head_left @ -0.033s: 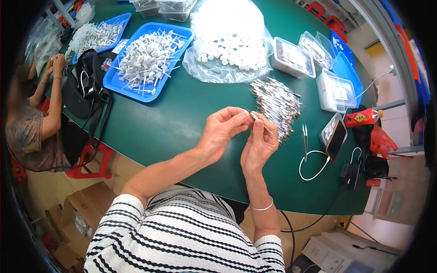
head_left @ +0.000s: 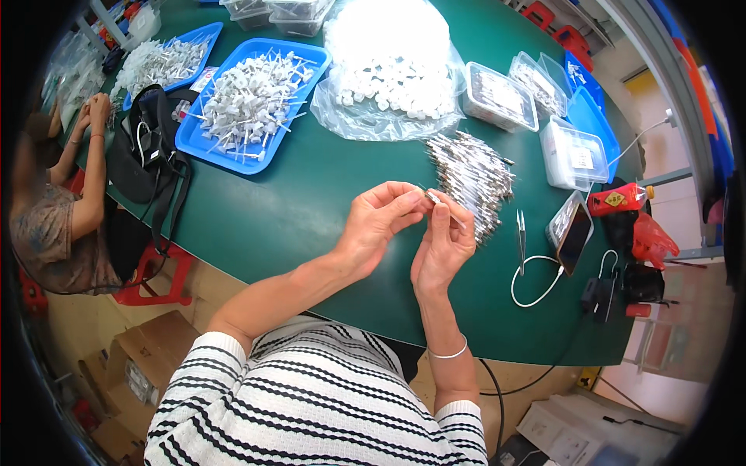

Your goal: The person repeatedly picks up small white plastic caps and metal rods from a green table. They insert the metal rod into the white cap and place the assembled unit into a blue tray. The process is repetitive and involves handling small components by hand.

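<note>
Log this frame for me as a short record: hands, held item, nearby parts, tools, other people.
Left hand: thumb and forefinger together at the held part's end
Right hand: pinching a small thin part
Nearest parts: pile of thin pieces, just beyond the right hand
Other parts: white pieces in clear bag; blue tray, filled
Tools: tweezers, on green table
Others: co-worker, far left

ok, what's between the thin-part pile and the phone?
In the head view, from the pile rightward: tweezers and a white cable loop, then a clear plastic container next to the phone.
</note>
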Demonstrator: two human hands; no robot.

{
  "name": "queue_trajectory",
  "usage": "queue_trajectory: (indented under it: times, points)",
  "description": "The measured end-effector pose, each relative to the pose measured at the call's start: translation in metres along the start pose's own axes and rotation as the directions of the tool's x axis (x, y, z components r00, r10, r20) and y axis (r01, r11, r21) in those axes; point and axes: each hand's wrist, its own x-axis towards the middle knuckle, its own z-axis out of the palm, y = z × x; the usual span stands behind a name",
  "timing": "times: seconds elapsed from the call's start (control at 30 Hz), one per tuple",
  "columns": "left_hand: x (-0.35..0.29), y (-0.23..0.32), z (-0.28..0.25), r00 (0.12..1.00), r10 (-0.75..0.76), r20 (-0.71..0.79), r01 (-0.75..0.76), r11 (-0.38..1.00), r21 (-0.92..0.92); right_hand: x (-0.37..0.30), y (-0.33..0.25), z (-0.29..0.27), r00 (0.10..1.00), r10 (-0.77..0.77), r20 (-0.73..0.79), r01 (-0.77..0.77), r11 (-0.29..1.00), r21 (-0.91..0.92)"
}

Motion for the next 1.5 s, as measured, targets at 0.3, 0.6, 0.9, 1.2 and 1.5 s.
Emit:
queue_trajectory:
  times: [0.3,0.6,0.9,1.2,1.5]
  points:
    - [0.012,0.034,-0.023,0.985,-0.167,0.038,0.167,0.986,-0.005,0.010,-0.014,-0.004,0.993,-0.112,0.025,0.114,0.986,-0.121]
    - [0.019,0.028,-0.023,0.967,-0.247,0.063,0.238,0.964,0.121,0.015,-0.015,-0.005,0.985,-0.126,0.117,0.149,0.965,-0.215]
    - [0.019,0.023,-0.025,0.968,-0.230,0.098,0.191,0.932,0.307,0.011,-0.014,-0.005,0.982,-0.107,0.156,0.148,0.950,-0.276]
    - [0.030,0.007,-0.043,0.982,-0.048,0.184,-0.040,0.894,0.446,0.002,-0.005,0.004,0.992,-0.017,0.123,0.031,0.993,-0.112]
    - [0.022,0.010,-0.029,0.988,-0.044,0.148,-0.021,0.910,0.413,0.007,-0.006,-0.003,0.996,0.071,0.052,-0.071,0.997,-0.011]
